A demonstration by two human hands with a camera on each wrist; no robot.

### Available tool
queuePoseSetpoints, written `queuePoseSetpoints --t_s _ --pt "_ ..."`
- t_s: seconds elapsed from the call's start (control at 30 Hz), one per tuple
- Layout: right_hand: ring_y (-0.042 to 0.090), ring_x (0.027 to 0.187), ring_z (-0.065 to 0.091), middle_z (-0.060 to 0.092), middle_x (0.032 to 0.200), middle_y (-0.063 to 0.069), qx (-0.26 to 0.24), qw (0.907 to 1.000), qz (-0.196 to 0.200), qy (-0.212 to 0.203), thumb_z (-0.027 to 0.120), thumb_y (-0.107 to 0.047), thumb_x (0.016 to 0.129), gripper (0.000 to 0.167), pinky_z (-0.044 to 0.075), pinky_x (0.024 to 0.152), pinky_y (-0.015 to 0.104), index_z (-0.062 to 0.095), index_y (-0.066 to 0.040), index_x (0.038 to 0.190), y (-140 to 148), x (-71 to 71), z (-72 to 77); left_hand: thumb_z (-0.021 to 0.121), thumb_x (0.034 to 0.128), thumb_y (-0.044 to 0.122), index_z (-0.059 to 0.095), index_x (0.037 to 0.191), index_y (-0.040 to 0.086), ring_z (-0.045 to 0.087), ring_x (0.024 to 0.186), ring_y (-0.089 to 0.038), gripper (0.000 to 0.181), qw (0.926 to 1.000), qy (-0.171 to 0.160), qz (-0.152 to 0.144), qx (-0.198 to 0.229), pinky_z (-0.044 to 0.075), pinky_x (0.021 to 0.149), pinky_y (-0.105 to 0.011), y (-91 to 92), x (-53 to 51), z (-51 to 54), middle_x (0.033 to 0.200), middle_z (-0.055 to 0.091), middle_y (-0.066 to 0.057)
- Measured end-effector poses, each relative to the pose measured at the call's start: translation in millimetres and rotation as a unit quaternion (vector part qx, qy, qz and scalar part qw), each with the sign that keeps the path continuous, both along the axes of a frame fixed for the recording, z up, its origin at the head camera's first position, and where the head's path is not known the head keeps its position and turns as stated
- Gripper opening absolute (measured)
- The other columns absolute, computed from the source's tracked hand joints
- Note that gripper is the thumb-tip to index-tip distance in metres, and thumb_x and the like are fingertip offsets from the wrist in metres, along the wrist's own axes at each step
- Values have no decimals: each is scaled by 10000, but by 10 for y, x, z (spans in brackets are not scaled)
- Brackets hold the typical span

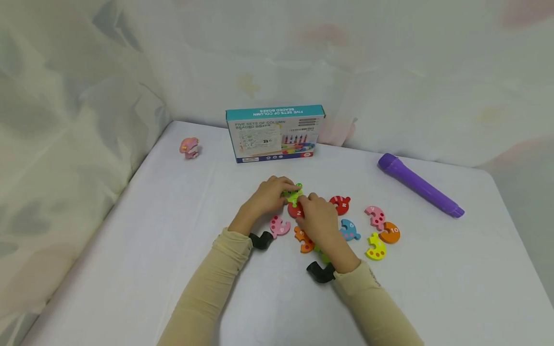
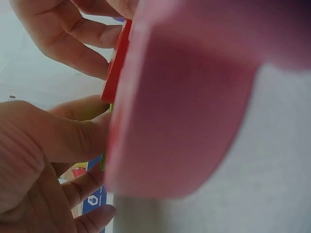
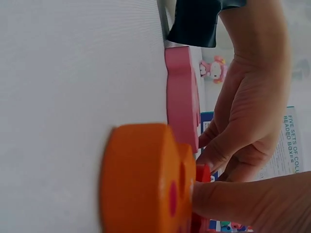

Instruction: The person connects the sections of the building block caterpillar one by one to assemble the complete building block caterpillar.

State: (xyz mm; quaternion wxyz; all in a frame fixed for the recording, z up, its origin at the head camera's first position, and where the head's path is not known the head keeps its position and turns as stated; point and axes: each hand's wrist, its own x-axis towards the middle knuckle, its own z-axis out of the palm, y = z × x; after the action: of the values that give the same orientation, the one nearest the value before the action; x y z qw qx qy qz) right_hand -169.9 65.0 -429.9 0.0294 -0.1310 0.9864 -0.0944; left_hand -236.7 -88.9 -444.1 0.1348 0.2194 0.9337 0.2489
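Near the middle of the table, my left hand (image 1: 269, 196) pinches a green puzzle piece with a frog-like face (image 1: 293, 196). Directly below it, my right hand (image 1: 319, 218) grips the edge of a red puzzle piece numbered 2 (image 1: 295, 211). The two pieces touch or overlap; fingers hide the exact join. In the left wrist view, the red piece (image 2: 116, 68) stands between both hands, with the green one mostly covered. Close to the hands lie a pink piece numbered 4 (image 1: 277, 228) and an orange piece numbered 3 (image 1: 306, 244).
Several other numbered pieces lie rightward, including a red 8 (image 1: 342, 205), a blue 6 (image 1: 347, 230) and an orange 10 (image 1: 391, 233). A cardboard box (image 1: 259, 139) stands at the back. A pink figurine (image 1: 189, 148) sits far left, a purple baton-like object (image 1: 420, 185) far right.
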Motion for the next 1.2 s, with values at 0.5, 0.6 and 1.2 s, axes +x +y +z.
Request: queuePoseSetpoints --t_s 0.5,0.6,1.2 --pt "220 758 537 590 919 62 -494 9986 -178 67 699 -429 782 496 469 656 346 592 -86 1124 42 32 -90 631 857 86 585 1259 269 428 1169 -190 444 9999 -61 -120 75 328 983 -436 -2 8 -7 1263 533 30" --pt "234 780 546 588 949 72 -507 9985 -196 75 701 -428 780 503 480 675 361 596 -85 1132 45 30 -96 634 857 90 587 1258 267 427 1167 -191 441 9999 -72 -107 96 328 984 -431 -3 10 -3 1264 532 30" --pt "189 827 534 606 933 -6 -290 9939 717 -791 813 -446 625 583 449 738 370 611 -133 1074 293 367 167 621 867 104 561 1281 286 398 1195 -181 457 9998 -156 -58 97 294 1013 -440 -10 24 7 1277 516 38"
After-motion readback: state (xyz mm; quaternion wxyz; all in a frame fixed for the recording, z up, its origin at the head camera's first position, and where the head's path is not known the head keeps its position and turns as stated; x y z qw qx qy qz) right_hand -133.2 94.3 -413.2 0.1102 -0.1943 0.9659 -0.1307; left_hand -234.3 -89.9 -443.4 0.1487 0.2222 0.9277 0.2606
